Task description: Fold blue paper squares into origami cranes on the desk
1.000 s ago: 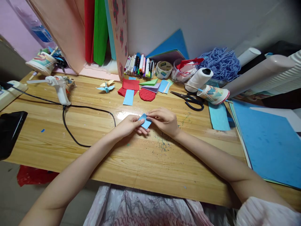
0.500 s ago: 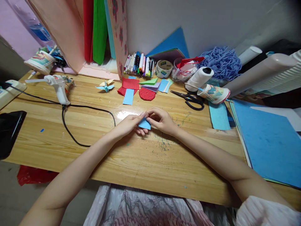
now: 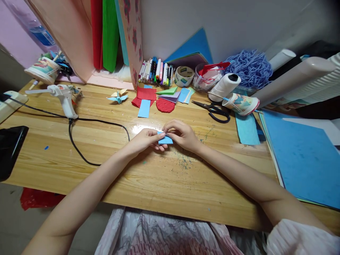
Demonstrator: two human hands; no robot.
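A small piece of folded blue paper [image 3: 165, 140] is held between my two hands above the middle of the wooden table. My left hand [image 3: 148, 139] grips its left side, thumb on top and fingers beneath. At the paper's upper right edge, my right hand [image 3: 182, 135] pinches with thumb and forefinger; those fingertips partly cover the upper edge. Beyond my hands lie a blue paper strip [image 3: 143, 108], red crepe paper [image 3: 147, 93], a round red piece [image 3: 165, 105] and folded green paper [image 3: 168, 91].
A white glue gun [image 3: 66, 101] stands at left, its black cable [image 3: 106, 121] looping toward my left arm. Open-handled black scissors [image 3: 217, 110] lie back right, near a thread spool [image 3: 225, 86] and paper cup [image 3: 241, 103]. Blue sheets [image 3: 300, 156] cover the right side. Markers [image 3: 156, 72] line the back.
The blue paper has turned slightly in my fingers, so it now shows as a flatter, wider rectangle. Both hands keep hold of it in nearly the same place.
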